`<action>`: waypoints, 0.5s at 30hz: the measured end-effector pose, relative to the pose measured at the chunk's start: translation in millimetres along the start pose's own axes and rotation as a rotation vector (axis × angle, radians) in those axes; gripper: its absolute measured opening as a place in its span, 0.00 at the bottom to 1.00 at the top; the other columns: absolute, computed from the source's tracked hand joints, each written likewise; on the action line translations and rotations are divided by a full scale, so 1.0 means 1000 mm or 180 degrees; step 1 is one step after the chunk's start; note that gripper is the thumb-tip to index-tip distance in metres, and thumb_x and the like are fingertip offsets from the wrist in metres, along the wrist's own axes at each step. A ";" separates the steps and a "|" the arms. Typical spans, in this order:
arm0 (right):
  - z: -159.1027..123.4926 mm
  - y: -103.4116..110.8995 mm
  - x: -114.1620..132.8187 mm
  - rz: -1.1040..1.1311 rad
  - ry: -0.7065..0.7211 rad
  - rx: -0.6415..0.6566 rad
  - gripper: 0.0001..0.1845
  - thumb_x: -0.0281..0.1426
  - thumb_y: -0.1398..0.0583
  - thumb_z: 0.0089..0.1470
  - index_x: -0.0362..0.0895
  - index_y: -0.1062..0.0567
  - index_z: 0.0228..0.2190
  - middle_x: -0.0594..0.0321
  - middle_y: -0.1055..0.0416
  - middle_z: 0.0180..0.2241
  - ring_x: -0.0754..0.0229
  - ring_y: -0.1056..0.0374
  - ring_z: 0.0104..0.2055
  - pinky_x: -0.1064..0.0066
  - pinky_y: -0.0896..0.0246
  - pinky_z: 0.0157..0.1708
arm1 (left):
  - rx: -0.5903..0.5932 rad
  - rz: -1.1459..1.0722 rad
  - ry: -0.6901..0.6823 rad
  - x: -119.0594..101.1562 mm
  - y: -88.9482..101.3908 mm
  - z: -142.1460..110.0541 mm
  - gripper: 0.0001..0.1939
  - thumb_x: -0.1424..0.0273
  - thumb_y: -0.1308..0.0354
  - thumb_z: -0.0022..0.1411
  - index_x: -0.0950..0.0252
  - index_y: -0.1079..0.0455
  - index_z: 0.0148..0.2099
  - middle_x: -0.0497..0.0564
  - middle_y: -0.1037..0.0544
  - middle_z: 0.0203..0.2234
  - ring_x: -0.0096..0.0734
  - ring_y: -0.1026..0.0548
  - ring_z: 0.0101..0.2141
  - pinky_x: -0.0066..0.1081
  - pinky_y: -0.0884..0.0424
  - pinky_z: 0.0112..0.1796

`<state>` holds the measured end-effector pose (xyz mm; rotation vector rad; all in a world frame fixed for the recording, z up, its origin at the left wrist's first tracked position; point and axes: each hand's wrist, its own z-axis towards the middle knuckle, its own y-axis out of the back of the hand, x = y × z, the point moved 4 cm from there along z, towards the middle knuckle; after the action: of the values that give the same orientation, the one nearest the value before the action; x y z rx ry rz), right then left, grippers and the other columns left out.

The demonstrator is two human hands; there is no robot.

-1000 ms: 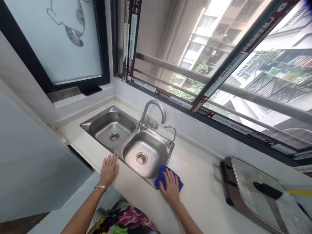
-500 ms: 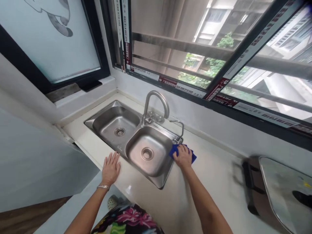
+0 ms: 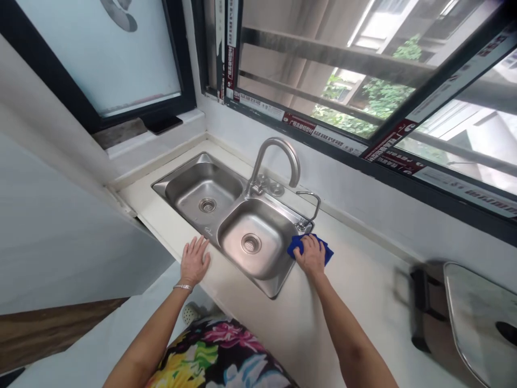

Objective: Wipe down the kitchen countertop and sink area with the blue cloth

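My right hand (image 3: 312,256) presses a blue cloth (image 3: 294,247) against the counter at the right rim of the steel double sink (image 3: 226,213), just below the small side tap (image 3: 307,209). Its fingers curl over the cloth. My left hand (image 3: 194,260) lies flat, fingers spread, on the white counter (image 3: 363,291) at the sink's front edge. It holds nothing, and a bracelet circles the wrist. The tall curved faucet (image 3: 274,164) rises behind the two basins.
A dark pan with a glass lid (image 3: 464,318) sits on the counter at the far right. A large window (image 3: 363,81) runs behind the sink, and a frosted pane (image 3: 105,54) is at the left. A dark phone-like object (image 3: 163,125) lies on the left sill.
My right hand has slid the blue cloth from the sink's front right corner up along the right rim to beside the small tap. My left hand stays in place. The view has shifted.
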<state>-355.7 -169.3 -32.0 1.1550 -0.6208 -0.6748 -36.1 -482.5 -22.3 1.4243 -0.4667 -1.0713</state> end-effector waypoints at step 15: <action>-0.175 0.041 0.109 0.0590 0.0258 -0.0156 0.22 0.39 0.50 0.61 0.42 0.33 0.52 0.48 0.29 0.52 0.45 0.39 0.61 0.48 0.51 0.63 | -0.0688 -0.1618 0.0258 0.057 0.000 -0.079 0.26 0.67 0.58 0.70 0.64 0.39 0.67 0.58 0.35 0.66 0.39 0.41 0.67 0.49 0.40 0.66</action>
<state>-147.9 -135.2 -32.7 1.0593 -0.6305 -0.4806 56.0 -484.7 -53.0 1.4183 0.0809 -1.4120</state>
